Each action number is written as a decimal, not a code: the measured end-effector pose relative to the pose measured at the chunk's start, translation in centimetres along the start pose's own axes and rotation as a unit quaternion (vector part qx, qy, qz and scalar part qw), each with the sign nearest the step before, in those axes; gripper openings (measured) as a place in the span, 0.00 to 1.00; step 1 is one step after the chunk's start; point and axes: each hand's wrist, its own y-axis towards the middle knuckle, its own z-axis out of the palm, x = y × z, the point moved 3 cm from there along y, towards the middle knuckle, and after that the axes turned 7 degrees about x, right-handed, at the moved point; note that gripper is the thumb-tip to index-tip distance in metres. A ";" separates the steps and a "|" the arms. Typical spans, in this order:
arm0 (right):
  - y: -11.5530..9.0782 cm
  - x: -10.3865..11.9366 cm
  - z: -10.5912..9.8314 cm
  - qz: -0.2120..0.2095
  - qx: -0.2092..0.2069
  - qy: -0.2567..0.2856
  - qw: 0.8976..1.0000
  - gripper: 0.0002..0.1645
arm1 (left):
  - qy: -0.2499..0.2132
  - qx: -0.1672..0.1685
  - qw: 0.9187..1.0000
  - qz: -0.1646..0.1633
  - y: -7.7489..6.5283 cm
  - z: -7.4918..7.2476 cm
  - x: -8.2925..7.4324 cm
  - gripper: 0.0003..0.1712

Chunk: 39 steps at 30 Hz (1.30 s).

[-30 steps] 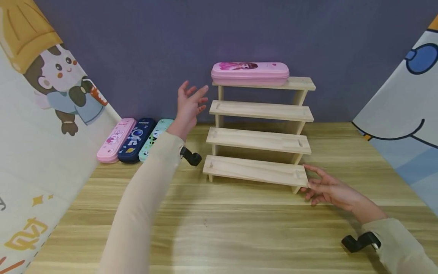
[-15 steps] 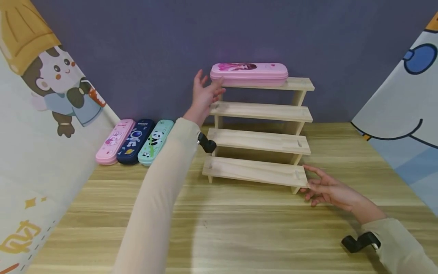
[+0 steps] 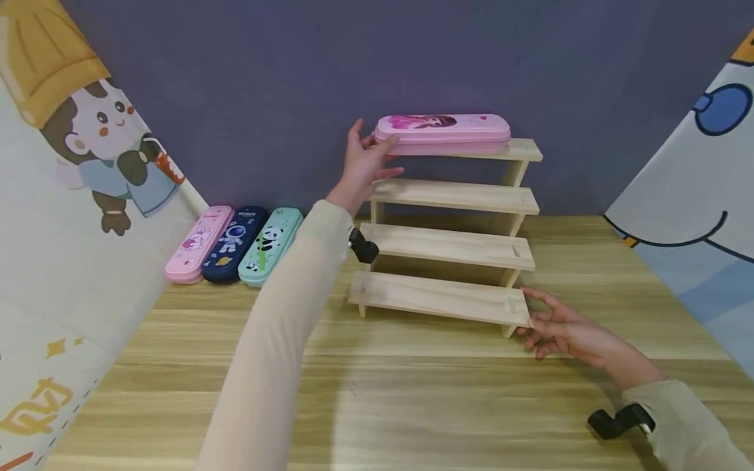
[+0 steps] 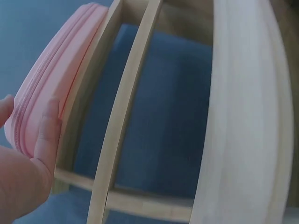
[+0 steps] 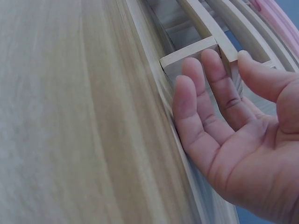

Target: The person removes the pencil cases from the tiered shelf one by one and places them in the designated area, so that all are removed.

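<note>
A pink pencil case (image 3: 453,134) with a doll picture lies on the top board of a stepped wooden rack (image 3: 442,297). My left hand (image 3: 360,167) holds its left end, with digits on both sides of that end. In the left wrist view, one finger of the left hand (image 4: 23,184) presses the front side of the zipped case (image 4: 56,70), below the zip. Down at the rack's lowest board, my right hand (image 3: 571,333) grips the right end. The right wrist view shows the thumb of the right hand (image 5: 247,154) over the board end and bent fingers by the leg.
Three more pencil cases lie side by side at the left: a pink one (image 3: 199,245), a navy astronaut one (image 3: 233,245) and a mint panda one (image 3: 269,247). A dark wall (image 3: 265,78) stands behind the rack. Cartoon panels flank the wooden table (image 3: 448,405).
My left hand has moved right and slightly up to the upper pencil case's left end. That case has shifted a little rightward along the top board. The right hand stays at the rack.
</note>
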 end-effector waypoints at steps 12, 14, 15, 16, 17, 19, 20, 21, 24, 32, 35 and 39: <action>-0.1 0.1 1.0 0.007 -0.019 -0.008 1.000 0.36 | 0.029 0.054 0.998 0.003 -2.3 1.4 0.6 0.59; -0.1 0.1 1.0 0.007 -0.018 -0.006 1.000 0.36 | 0.037 0.069 0.997 0.002 -2.6 1.4 0.7 0.56; -0.1 0.0 1.0 0.005 -0.016 -0.004 1.000 0.36 | 0.042 0.075 0.996 0.003 -2.7 1.4 0.7 0.54; -0.1 0.0 1.0 0.003 -0.013 -0.002 1.000 0.36 | 0.048 0.080 0.996 0.005 -2.8 1.4 0.7 0.52; -0.2 0.1 1.0 0.000 -0.009 0.002 1.000 0.36 | 0.053 0.086 0.995 0.008 -2.8 1.4 0.7 0.50; -0.2 0.1 0.9 -0.004 -0.004 0.006 1.000 0.37 | 0.059 0.097 0.993 0.015 -3.1 1.4 0.7 0.46; -0.2 0.1 0.9 -0.005 -0.002 0.007 1.000 0.37 | 0.059 0.101 0.993 0.017 -3.2 1.4 0.7 0.45; -0.2 0.1 0.9 -0.006 -0.002 0.007 1.000 0.37 | 0.061 0.102 0.993 0.019 -3.3 1.4 0.6 0.43; -0.1 0.1 0.8 -0.003 -0.005 0.002 1.000 0.36 | 0.067 0.098 0.993 0.020 -3.8 1.4 0.4 0.39; 0.0 0.3 0.8 -0.007 0.008 0.011 1.000 0.36 | 0.060 0.094 0.993 0.040 -4.8 1.6 0.5 0.37; 0.0 0.2 0.7 -0.006 0.006 0.007 1.000 0.36 | 0.062 0.096 0.992 0.052 -5.2 1.6 0.6 0.38; 0.0 0.1 0.6 0.002 -0.002 0.002 1.000 0.36 | 0.053 0.088 0.993 0.066 -5.9 1.4 0.5 0.40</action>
